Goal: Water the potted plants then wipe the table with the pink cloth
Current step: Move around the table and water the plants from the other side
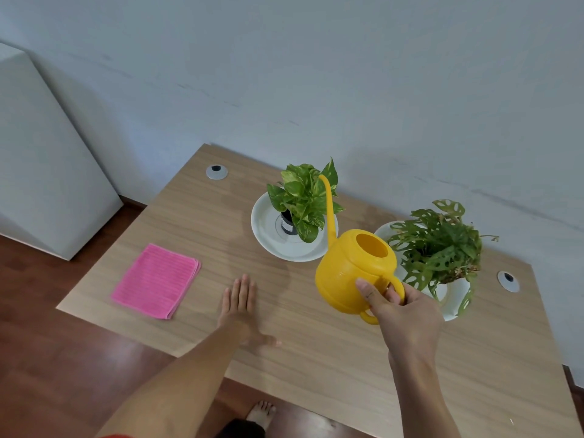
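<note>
My right hand (403, 306) grips the handle of a yellow watering can (354, 267), held above the wooden table (316, 343). Its long thin spout reaches up into the leaves of a small pothos plant (303, 200) in a dark pot on a white plate (265, 238). To the right, a second plant with holed leaves (439, 248) stands on another white plate (453, 306). My left hand (241, 306) rests flat on the table with straight fingers. A folded pink cloth (157, 280) lies at the table's left side.
Two grey cable grommets sit in the tabletop, one at the back left (216, 171), one at the right (508, 280). A white cabinet (47, 172) stands left of the table. The wall runs right behind it. My bare foot (261, 412) shows on the wooden floor.
</note>
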Demonstrator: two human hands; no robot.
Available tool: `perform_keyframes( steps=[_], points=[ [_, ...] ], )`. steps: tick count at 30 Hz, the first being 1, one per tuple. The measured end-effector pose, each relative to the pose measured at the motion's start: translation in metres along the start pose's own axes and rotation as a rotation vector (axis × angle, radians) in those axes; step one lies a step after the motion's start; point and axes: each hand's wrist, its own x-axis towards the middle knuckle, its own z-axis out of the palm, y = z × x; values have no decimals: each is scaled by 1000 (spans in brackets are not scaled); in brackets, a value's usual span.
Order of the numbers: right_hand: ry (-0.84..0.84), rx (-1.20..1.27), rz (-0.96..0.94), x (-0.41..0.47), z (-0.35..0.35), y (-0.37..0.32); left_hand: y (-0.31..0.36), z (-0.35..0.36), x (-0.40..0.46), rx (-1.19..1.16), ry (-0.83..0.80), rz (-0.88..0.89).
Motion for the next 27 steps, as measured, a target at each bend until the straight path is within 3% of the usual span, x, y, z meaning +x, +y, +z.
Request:
perform_keyframes(
  steps=[27],
  points=[
    [-29, 28, 19, 16, 21, -27, -2, -1, 0, -30, -8, 32]
  ],
)
